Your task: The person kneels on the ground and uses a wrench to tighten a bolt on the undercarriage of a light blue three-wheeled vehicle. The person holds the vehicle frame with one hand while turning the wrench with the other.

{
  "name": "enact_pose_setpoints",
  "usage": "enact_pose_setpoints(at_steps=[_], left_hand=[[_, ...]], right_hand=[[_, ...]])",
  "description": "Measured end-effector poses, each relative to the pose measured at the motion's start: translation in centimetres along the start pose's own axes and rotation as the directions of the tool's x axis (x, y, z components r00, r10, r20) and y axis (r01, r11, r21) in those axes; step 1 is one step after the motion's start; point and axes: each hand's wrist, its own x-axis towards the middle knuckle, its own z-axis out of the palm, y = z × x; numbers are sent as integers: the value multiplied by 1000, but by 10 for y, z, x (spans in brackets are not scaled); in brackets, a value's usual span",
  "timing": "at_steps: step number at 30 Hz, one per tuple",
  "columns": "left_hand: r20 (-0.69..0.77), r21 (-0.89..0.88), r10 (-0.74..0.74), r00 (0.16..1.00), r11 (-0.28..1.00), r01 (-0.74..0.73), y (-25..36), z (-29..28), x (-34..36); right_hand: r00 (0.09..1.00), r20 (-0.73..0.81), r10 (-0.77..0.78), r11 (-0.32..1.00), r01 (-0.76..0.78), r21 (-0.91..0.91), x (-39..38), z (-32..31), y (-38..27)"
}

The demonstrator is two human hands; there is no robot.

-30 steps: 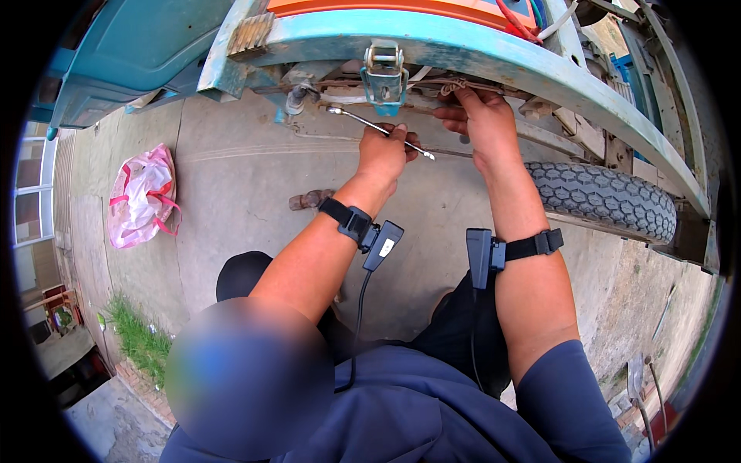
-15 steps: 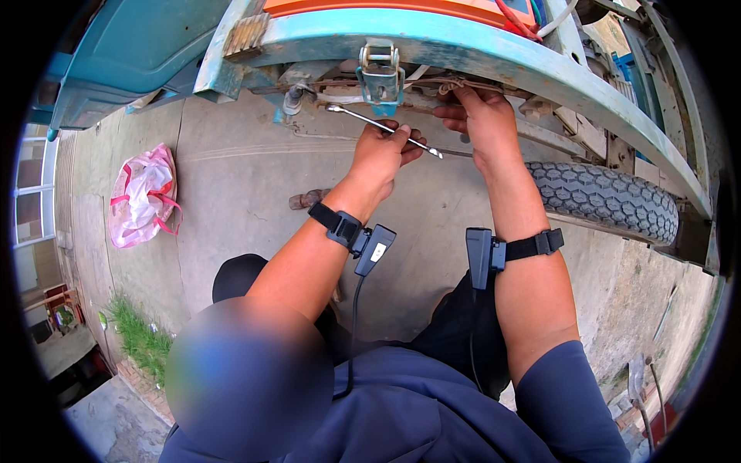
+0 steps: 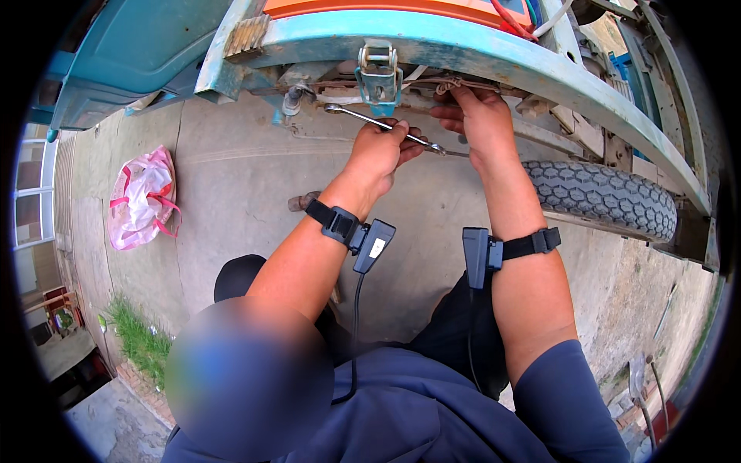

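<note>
Wrench [image 3: 361, 117], gripped in the left hand [image 3: 378, 151] under the blue bar [image 3: 324, 38]'s bottom edge, has tipped flatter, so one end sits nearer the right hand [image 3: 489, 123], whose grip I can't tell.

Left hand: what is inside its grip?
The left hand holds a silver wrench. Both ends show; part of its shaft is covered by the grip and cannot be seen.

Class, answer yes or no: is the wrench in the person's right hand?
No, the wrench is held in the left hand, while the right hand is up by the blue beam.
</note>
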Motion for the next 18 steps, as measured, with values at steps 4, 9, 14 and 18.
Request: enact_pose_setpoints(at_steps=[4,9,14,18], left_hand=[[-4,-69,-23,1000,997,23,4,8,-9],[-14,-115,-49,999,992,47,2,5,-10],[-34,-117,-70,997,991,65,-1,6,-5],[-41,-93,-63,997,994,59,0,3,-5]], right_hand=[[1000,3,17,1000,-17,-16,-3,-3,-3],[990,67,124,864,-75,-497,-11,-18,1],[931,118,344,645,-143,-750,-18,-22,22],[898,154,413,858,-327,-396,-23,-5,40]])
